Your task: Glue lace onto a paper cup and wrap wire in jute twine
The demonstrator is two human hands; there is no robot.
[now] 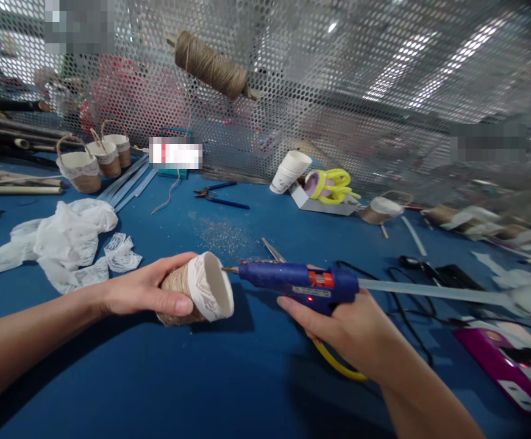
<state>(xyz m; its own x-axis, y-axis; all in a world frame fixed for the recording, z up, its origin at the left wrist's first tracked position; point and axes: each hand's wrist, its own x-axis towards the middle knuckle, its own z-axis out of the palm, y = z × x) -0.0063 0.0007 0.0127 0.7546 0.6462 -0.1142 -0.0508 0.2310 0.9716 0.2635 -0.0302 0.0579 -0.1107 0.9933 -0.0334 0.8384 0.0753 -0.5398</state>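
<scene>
My left hand [155, 286] is wrapped around a paper cup [210, 286] covered in brown twine, with a band of white lace below its rim. The cup lies tilted, its mouth facing right. In my right hand [338, 323] is a blue hot glue gun [269, 277] with a small red light lit. Its nozzle is at the cup's rim; I cannot tell whether they touch. A long clear glue stick [434, 291] sticks out of the gun's back. Scissors with a yellow handle [338, 363] lie partly hidden beneath the gun and hand.
White lace [68, 235] lies at left, near several twine-handled cups [82, 174]. Blue-handled pliers [224, 200], stacked paper cups [290, 171] and a small white box [324, 204] are farther back. A purple power strip [498, 366] and black cables [402, 311] lie at right.
</scene>
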